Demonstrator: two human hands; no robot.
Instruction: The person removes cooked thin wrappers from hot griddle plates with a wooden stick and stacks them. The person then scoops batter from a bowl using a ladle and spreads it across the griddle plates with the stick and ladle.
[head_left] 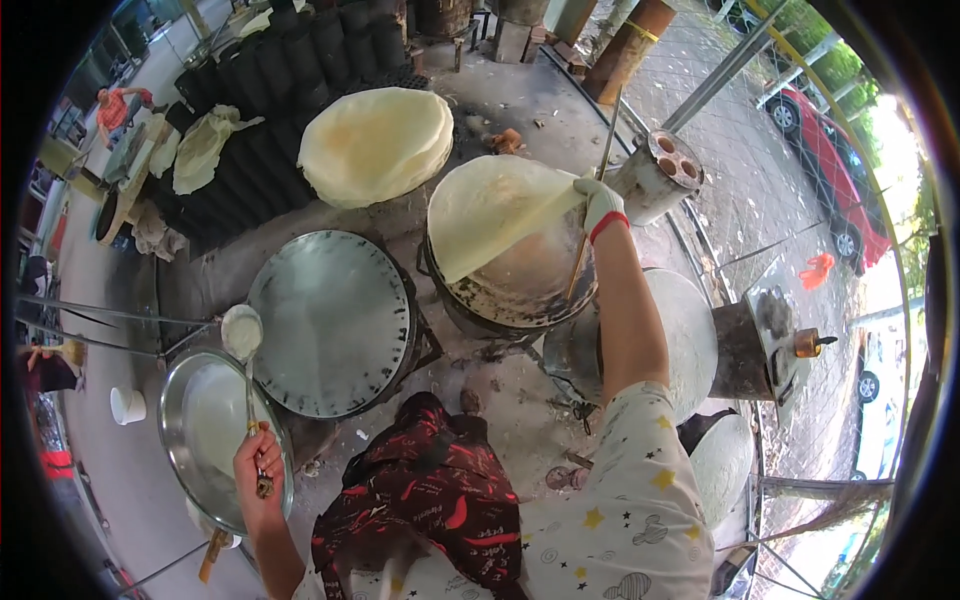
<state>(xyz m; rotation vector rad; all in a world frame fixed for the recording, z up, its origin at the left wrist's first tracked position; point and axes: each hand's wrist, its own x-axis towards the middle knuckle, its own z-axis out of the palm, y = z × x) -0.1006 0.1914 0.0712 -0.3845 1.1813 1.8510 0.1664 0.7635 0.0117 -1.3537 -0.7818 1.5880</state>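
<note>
My left hand (260, 462) is closed round the handle of a ladle (241, 332). The ladle's bowl carries pale batter and hangs past the far rim of a wide metal basin (172, 420), which holds more batter. My right hand (602, 205), in a white glove with a red cuff, pinches the edge of a thin round pancake (505, 212). That edge is raised and folded back, baring part of the round griddle (530, 268) beneath. A thin stick (577, 268) slants past the glove to the griddle; whether my fingers hold it too, I cannot tell.
A second round griddle (335, 320) lies between basin and pancake. Beyond are a stack of finished pancakes (377, 145) and rows of black cylinders (290, 75). A metal stove (655, 178) with round holes and a pale round surface (680, 335) stand right. A white tub (127, 406) is left.
</note>
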